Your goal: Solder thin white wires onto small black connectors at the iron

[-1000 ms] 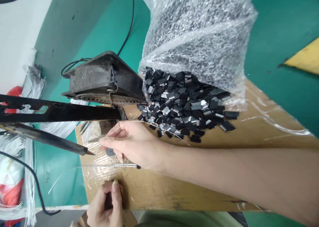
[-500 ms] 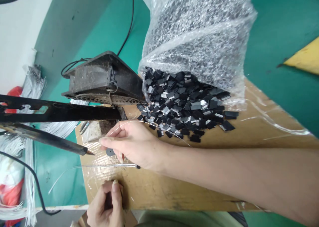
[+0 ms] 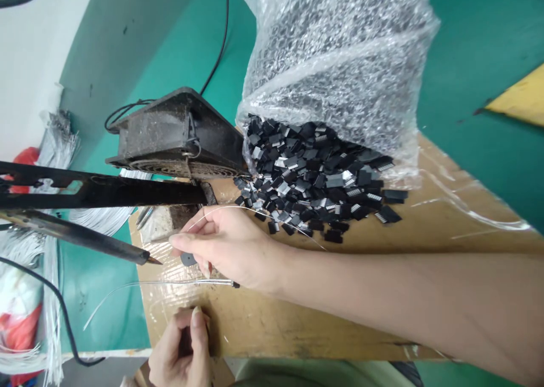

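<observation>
My right hand reaches in from the right, with thumb and fingers pinched on a thin silvery solder wire. That wire arcs back over the hand toward the wrist. Just left of the fingertips is the pointed tip of a soldering iron. Partly under the hand shows a dark, rounded flat piece. Below it lies a thin white wire lead with a small black end. My left hand is closed near the front edge, thumb against curled fingers; whatever it may hold is hidden.
Many small black connector-like pieces spill from a clear bubble-wrap bag. A dusty black fan stands behind a dark metal bar. Bundles of white wires lie at left. Brown cardboard covers part of the green mat.
</observation>
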